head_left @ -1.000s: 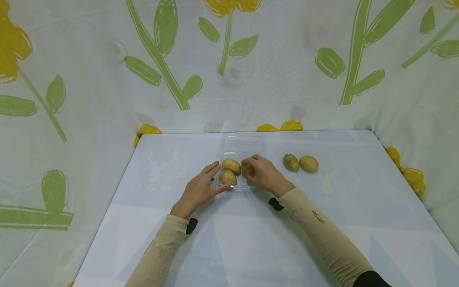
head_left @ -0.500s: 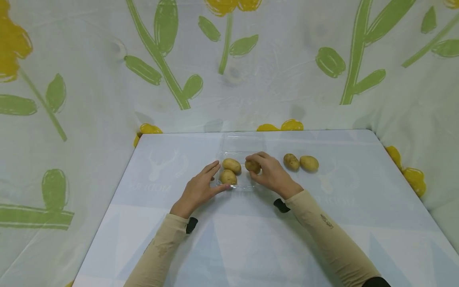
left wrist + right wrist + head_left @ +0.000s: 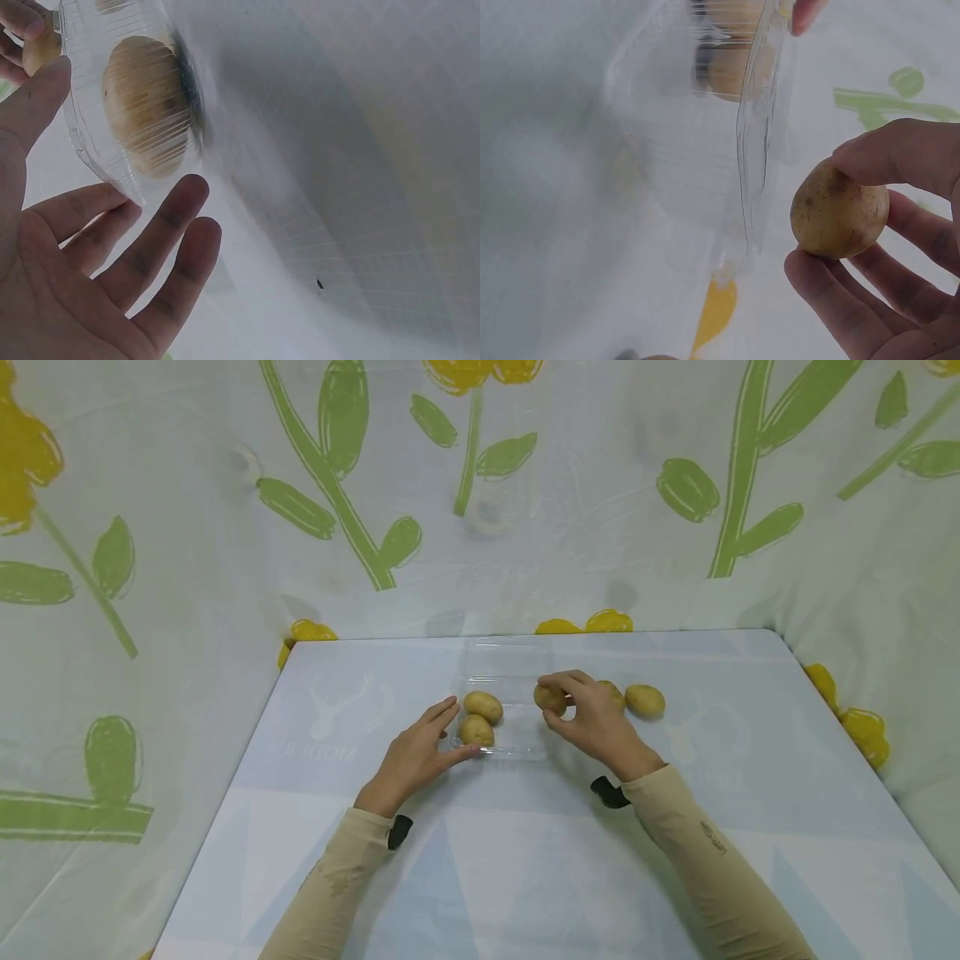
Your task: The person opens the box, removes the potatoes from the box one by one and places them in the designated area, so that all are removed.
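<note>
Two loose potatoes (image 3: 633, 699) — right of tray (image 3: 510, 662)

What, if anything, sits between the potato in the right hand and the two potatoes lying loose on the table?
Nothing visible does. The right hand pinches the held potato just past the clear tray, beside the two loose potatoes. Only its own fingers cover part of the nearer one.
</note>
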Tool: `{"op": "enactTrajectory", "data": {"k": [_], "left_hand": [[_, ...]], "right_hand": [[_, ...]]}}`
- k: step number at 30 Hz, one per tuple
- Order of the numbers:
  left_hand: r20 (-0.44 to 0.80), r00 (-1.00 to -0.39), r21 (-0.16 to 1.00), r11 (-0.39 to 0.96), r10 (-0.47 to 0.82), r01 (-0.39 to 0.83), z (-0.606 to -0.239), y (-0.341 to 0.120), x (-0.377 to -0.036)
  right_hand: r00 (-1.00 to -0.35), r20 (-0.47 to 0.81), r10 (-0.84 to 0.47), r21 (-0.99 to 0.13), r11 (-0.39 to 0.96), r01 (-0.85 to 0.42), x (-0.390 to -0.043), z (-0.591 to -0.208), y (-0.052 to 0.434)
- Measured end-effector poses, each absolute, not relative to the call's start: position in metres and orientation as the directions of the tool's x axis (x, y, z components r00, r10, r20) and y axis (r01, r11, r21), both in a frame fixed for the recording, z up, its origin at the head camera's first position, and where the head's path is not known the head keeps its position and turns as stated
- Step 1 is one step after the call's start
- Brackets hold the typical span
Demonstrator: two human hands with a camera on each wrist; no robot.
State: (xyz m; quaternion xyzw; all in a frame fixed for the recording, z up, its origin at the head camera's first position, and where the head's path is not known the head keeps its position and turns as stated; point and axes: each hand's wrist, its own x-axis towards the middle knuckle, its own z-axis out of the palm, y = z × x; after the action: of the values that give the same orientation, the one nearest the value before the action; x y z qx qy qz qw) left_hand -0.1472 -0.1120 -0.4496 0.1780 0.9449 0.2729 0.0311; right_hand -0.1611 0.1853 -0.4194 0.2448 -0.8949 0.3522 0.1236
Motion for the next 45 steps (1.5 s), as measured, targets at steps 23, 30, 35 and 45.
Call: {"op": "enactTrajectory", "data": {"k": [23, 30, 35, 45], "left_hand": [[0.027, -0.931, 0.520, 0.790, 0.364, 0.324, -0.450, -0.114, -0.146], [0.020, -0.932, 0.526, 0.789, 0.362, 0.317, -0.447, -0.113, -0.146], [0.024, -0.933, 0.527, 0.788, 0.360, 0.318, -0.448, -0.112, -0.147], [0.029, -0.933, 0.517, 0.793, 0.359, 0.321, -0.448, -0.112, -0.147]], "right_hand": [[-0.877, 0.415, -0.244, -0.583, 0.668, -0.462, -0.143, -0.437, 0.228], [-0.882, 0.416, -0.223, -0.570, 0.691, -0.444, -0.136, -0.441, 0.242], [-0.880, 0.422, -0.219, -0.542, 0.717, -0.439, -0.132, -0.448, 0.253], [-0.909, 0.353, -0.220, -0.517, 0.764, -0.386, -0.127, -0.455, 0.267]]}}
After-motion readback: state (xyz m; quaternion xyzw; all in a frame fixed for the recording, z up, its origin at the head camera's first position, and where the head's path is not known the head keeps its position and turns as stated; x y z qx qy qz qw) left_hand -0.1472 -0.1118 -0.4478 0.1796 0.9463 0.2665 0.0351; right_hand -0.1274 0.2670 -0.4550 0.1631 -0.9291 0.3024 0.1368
